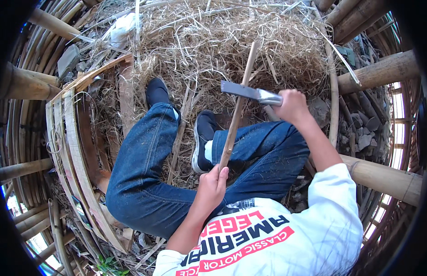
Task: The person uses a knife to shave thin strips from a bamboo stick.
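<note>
My left hand (212, 187) is closed round the lower end of a long bamboo stick (237, 120), which slants up and slightly right over my bent legs. In my right hand (292, 106) is a short chopping knife (238, 89) with a dark, broad blade and a shiny metal collar by the grip. Its blade points left and crosses in front of the stick's upper half; whether it touches the wood I cannot tell. Most of the knife's handle is hidden in my fist.
Dry shavings (287, 50) lie heaped beyond my feet. A slatted wooden crate piece (75, 138) stands at the left. Thick bamboo poles (383, 179) flank both sides, with rubble (365, 133) at the right. A white bag (123, 31) lies at the back left.
</note>
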Demonstrator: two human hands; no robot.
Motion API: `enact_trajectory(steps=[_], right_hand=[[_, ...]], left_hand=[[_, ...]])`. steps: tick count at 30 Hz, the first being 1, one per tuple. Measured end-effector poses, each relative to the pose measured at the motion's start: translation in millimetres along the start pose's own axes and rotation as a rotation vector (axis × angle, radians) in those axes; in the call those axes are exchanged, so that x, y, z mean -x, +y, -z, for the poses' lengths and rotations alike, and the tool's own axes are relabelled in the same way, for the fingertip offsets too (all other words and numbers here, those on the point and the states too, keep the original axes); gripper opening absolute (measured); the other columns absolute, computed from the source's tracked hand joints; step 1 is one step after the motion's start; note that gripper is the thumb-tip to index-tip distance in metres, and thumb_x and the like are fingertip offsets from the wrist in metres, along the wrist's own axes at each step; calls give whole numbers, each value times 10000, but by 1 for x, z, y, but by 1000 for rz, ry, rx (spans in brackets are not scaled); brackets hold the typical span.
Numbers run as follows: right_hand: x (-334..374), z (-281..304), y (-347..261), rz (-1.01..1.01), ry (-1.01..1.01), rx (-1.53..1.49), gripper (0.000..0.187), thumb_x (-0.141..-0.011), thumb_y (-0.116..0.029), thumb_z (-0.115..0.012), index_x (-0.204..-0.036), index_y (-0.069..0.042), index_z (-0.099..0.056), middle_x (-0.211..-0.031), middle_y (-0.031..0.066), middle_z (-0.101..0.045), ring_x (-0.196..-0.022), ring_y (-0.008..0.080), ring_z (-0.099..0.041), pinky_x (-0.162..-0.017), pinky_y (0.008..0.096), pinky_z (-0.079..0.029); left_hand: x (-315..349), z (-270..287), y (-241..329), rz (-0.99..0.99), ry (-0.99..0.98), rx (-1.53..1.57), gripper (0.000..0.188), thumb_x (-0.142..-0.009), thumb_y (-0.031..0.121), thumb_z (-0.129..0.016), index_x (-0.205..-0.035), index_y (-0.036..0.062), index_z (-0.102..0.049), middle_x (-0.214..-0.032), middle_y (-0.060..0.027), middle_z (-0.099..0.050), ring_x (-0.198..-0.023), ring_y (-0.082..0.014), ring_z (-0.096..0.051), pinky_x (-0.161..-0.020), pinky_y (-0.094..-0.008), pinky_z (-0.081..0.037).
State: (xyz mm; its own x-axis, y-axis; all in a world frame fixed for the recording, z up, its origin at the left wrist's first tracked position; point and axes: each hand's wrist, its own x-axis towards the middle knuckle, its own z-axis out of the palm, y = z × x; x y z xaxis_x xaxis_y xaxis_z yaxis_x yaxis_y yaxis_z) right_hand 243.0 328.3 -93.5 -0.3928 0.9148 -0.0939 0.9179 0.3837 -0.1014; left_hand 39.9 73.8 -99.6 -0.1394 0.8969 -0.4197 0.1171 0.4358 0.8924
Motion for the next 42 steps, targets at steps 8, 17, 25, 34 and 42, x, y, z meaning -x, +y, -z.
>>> enact_trajectory(steps=[8,17,25,34,42], right_hand=[[-18,16,7,-39,-87,18,253,-731,-277,-634,-788,-44,-715,-784,210,-686,-770,365,-690,-755,438,-562],[-26,9,7,-83,-64,-94,237,-726,-257,-656,-778,-29,-699,-774,203,-686,-758,389,-685,-749,462,-555],[-25,13,24,-182,-53,-145,299,-743,-315,-661,-778,-20,-701,-792,218,-687,-785,372,-691,-767,466,-554],[-24,4,9,-45,-73,-37,254,-730,-297,-639,-754,-52,-697,-750,199,-679,-770,387,-682,-757,463,-553],[-18,0,27,-292,-36,-337,282,-722,-263,-608,-799,-6,-697,-764,243,-661,-780,413,-657,-741,463,-543]], left_hand=[[4,0,10,-55,-32,-69,252,-994,182,-497,-860,-28,-534,-582,-214,-500,-562,-415,-567,-504,-407,-405],[8,3,16,-36,-32,-52,243,-992,174,-499,-862,-29,-532,-590,-193,-523,-526,-358,-575,-506,-375,-421],[11,-2,15,-33,-92,-32,251,-992,182,-498,-859,-25,-546,-576,-147,-520,-511,-255,-560,-499,-355,-418],[3,1,6,6,-66,1,250,-995,182,-493,-851,-18,-534,-561,-171,-497,-477,-288,-550,-492,-359,-408],[0,-6,-6,105,-152,144,327,-1015,227,-471,-791,-6,-524,-563,-13,-469,-522,-73,-458,-488,-281,-382]])
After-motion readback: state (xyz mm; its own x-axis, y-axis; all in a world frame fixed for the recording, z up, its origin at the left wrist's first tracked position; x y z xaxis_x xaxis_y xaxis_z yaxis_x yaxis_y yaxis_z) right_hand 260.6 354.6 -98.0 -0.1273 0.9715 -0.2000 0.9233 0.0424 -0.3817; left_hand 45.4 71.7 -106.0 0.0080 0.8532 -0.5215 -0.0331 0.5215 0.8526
